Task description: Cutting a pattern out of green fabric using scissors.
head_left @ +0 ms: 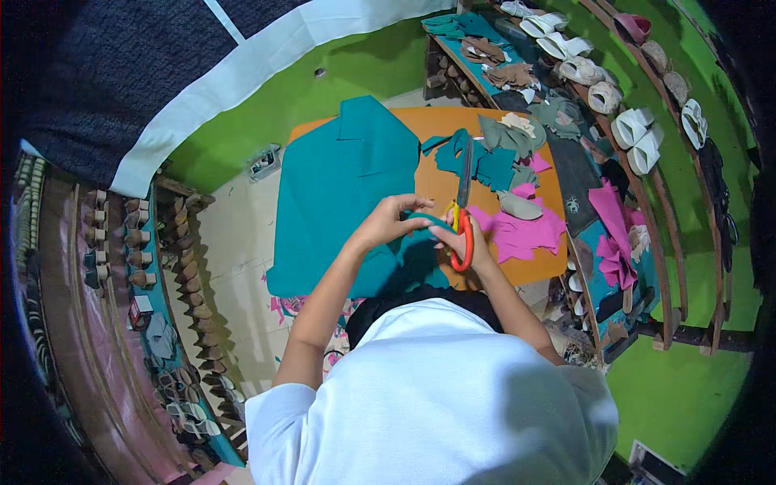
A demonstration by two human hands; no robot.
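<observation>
A large teal sheet of material (339, 186) covers the left part of the orange table and hangs over its near edge. My left hand (390, 222) pinches the sheet's right side near the table's front. Close beside it, my right hand (465, 240) holds scissors (463, 194) by their red and yellow handles. The blades point away from me and look almost closed, above the teal scraps (489, 167). The right thumb reaches toward the sheet's edge by the left fingers; whether it grips the edge too is hard to see.
Pink pieces (529, 234) and grey-green pieces (517, 133) lie on the right of the orange table (432, 121). Racks with white shoes (638, 137) line the right wall. Shelves of shoe forms (190, 283) stand at the left. Pink scraps lie on the floor below the table.
</observation>
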